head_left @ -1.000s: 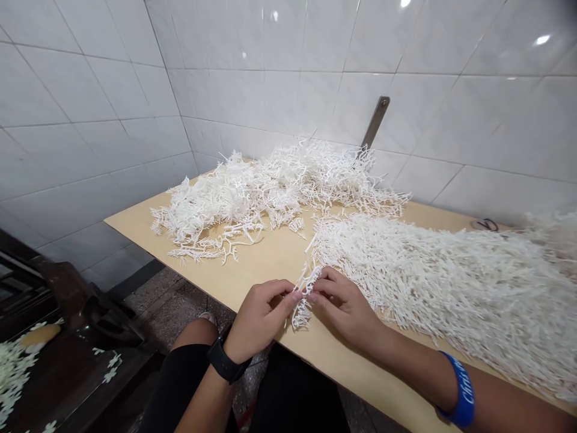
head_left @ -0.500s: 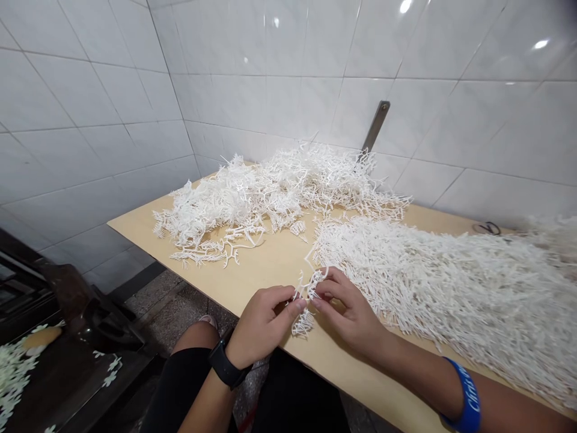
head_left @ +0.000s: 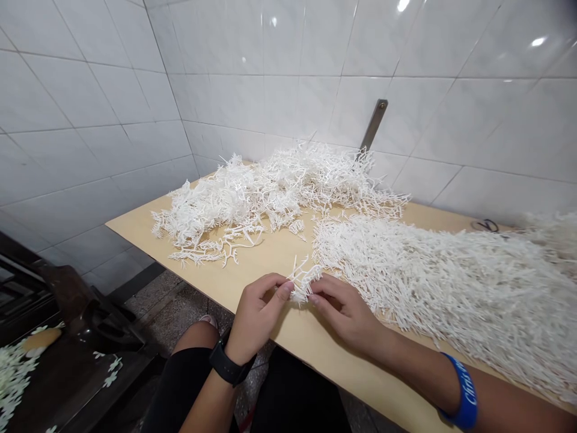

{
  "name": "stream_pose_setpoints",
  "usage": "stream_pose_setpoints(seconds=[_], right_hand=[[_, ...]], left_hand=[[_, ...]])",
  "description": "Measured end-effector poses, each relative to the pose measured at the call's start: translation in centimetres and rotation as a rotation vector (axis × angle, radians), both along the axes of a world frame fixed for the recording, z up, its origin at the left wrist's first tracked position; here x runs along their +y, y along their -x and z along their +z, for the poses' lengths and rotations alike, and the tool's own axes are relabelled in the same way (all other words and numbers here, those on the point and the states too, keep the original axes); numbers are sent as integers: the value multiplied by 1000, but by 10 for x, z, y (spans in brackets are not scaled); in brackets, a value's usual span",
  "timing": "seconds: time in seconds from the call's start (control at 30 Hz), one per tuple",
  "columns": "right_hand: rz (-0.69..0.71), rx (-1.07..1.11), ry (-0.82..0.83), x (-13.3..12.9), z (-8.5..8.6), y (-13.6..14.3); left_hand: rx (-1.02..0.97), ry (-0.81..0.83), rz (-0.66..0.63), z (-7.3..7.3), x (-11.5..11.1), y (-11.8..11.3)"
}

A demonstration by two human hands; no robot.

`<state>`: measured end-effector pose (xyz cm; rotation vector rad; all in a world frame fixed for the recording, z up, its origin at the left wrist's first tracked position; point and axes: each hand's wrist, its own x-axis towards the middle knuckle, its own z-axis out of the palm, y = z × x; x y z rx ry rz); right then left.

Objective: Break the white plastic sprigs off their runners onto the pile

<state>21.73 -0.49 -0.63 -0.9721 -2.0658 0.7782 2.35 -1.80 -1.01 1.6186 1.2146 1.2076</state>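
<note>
My left hand (head_left: 256, 310) and right hand (head_left: 349, 310) pinch a small, branching white piece (head_left: 301, 281) from either side, over the near edge of the tan desk (head_left: 256, 264), beside a broad white heap (head_left: 442, 288).

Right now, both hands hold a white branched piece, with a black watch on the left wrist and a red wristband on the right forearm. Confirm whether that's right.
The wristband is blue, not red, as the head view shows. Otherwise correct: left hand and right hand hold the white branched piece, and the black watch is on the left.
</note>
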Motion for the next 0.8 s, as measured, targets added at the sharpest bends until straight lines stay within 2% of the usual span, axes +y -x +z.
stream_pose_setpoints(seconds=[0.23,0.4,0.53,0.6,0.8], right_hand=[[-65,68,22,1,-3,0],[-163,225,96,-2,-5,3],[-214,289,77,-4,-3,3],[-196,255,61,-4,-2,2],[-27,97,13,-2,-1,0]], left_hand=[[-37,2,6,-5,4,1],[3,28,-35,-5,4,2],[21,25,-39,-4,2,2],[21,28,-51,-3,2,2],[38,29,-108,3,1,1]])
